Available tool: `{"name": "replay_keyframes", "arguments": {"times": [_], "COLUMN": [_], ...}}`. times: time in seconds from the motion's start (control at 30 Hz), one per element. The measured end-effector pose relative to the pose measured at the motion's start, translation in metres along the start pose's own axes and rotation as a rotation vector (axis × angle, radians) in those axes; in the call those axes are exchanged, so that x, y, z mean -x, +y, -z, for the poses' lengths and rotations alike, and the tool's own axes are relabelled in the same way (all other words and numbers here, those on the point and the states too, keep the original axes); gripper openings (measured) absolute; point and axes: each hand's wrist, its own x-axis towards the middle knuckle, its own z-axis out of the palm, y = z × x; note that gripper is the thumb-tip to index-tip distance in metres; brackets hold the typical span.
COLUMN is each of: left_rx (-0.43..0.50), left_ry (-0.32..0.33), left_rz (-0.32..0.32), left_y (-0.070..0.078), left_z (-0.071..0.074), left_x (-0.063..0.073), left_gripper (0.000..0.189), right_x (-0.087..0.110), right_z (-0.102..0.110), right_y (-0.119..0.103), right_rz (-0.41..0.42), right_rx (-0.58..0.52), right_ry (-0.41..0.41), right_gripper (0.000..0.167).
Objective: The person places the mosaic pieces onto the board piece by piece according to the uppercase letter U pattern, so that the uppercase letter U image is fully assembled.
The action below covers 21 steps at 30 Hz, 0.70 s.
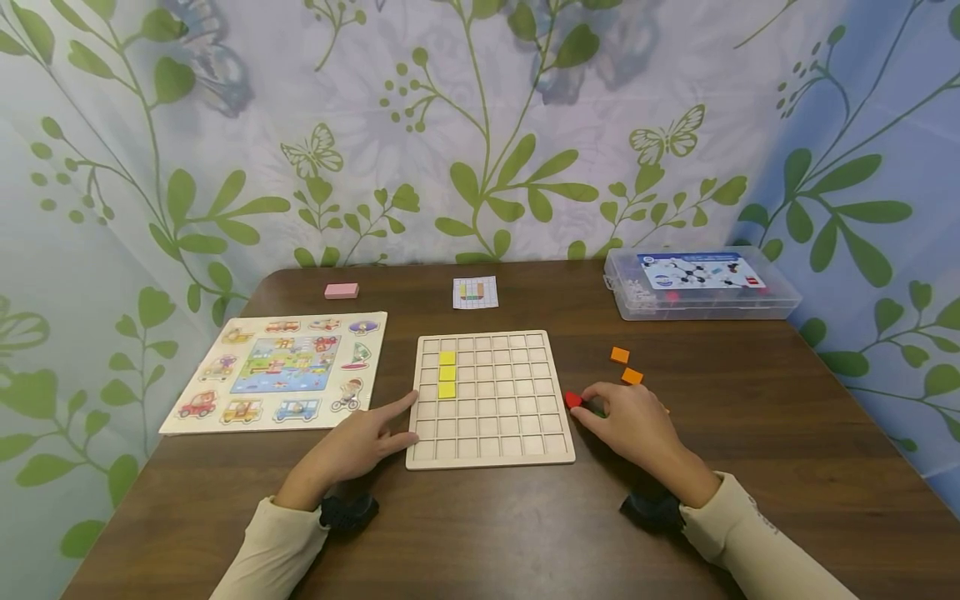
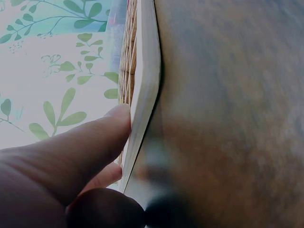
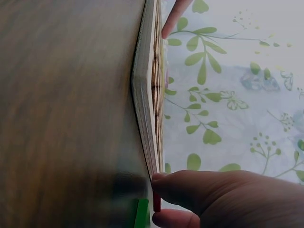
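I note L hand (image 1: 354, 444) w/ index finger and thumb extended, touching the L edge of the gridded wooden board (image 1: 487, 425), which lies flat mid-table (image 1: 480, 533). R hand (image 1: 639, 423) pinches a red pc (image 1: 573, 400) at the board's R edge; contact w/ board: can't tell. Green pc (image 3: 141, 213) just beside. 3 yellow pcs (image 1: 447, 374) in 2nd col. from L. Orange pcs (image 1: 620, 355) beyond R hand.

I see only part of the green piece (image 3: 141, 213) behind the right hand (image 1: 636, 423); the card (image 1: 487, 298) shows details too small for me.
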Motion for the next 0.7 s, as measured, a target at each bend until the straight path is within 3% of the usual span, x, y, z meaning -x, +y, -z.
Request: {"name": "replay_keyframes", "arguments": {"times": [0.7], "left_rx": [0.004], "left_ry": [0.004], "left_rz": [-0.006], "left_y": [-0.0019], "left_z": [-0.0011], "left_x": [0.0003], "left_gripper": [0.068], "right_x": [-0.0015], "right_z": [-0.0017], "right_y": [-0.0066], "right_rz": [0.049], "right_rx": [-0.064], "right_ry": [0.031], "right_gripper": [0.024]}}
